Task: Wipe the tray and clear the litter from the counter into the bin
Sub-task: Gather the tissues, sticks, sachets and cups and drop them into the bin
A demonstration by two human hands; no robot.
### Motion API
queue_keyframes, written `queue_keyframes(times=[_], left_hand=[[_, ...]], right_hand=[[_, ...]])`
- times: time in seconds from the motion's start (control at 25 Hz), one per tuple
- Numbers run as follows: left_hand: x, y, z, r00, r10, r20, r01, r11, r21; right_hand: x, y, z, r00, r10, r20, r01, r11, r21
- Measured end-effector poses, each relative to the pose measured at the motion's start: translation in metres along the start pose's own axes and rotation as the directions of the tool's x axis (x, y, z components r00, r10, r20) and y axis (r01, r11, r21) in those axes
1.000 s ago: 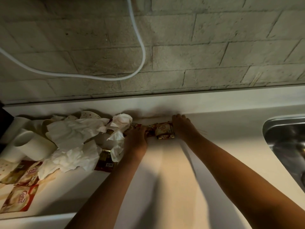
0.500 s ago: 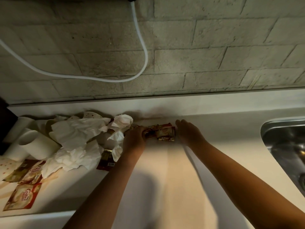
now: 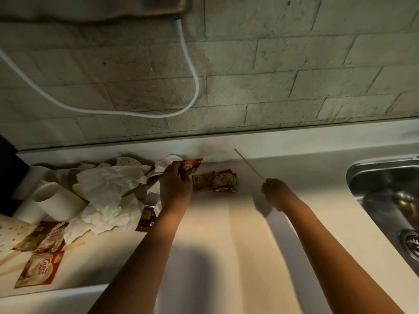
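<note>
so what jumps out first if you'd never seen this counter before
The heap of crumpled tissues with paper cups at the counter's left, sachets scattered in front of it. At the back middle, the left hand grips an orange sachet, while the right hand pinches a thin stick angled up toward the wall. A steel sink sits at the right.

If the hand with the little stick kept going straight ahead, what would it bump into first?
Probably nothing on the counter: ahead of the right hand it looks bare up to the raised back edge under the brick wall. The thin stick would likely touch there first, though depth is unclear.
</note>
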State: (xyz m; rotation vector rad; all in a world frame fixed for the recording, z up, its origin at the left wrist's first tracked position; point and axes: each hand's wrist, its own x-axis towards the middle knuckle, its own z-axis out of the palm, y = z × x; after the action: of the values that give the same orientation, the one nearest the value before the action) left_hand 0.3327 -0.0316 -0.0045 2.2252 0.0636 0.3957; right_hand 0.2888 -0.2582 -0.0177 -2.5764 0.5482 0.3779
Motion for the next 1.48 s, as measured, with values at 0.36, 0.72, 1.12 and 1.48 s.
queue_keyframes(times=[0.36, 0.72, 1.12, 1.48], left_hand=[[-0.056, 0.059, -0.065, 0.992, -0.123, -0.003, 0.116, 0.942, -0.316], [-0.184, 0.059, -0.115, 0.846, -0.226, 0.483, 0.502, 0.645, -0.577], [-0.322, 0.089, -0.103, 0.736, -0.104, 0.669, 0.536, 0.694, -0.481], [-0.492, 0.107, -0.037, 0.541, 0.007, 0.841, 0.494, 0.807, -0.324]], right_hand=[[-0.118, 0.002, 0.012, 0.999, -0.007, 0.046, -0.025, 0.76, 0.65], [-0.262, 0.032, 0.054, 0.988, 0.099, -0.119, 0.034, 0.611, 0.791], [-0.348, 0.124, 0.084, 0.932, 0.205, -0.299, 0.194, 0.415, 0.889], [-0.405, 0.296, 0.16, 0.729, 0.561, -0.393, 0.304, 0.249, 0.92]])
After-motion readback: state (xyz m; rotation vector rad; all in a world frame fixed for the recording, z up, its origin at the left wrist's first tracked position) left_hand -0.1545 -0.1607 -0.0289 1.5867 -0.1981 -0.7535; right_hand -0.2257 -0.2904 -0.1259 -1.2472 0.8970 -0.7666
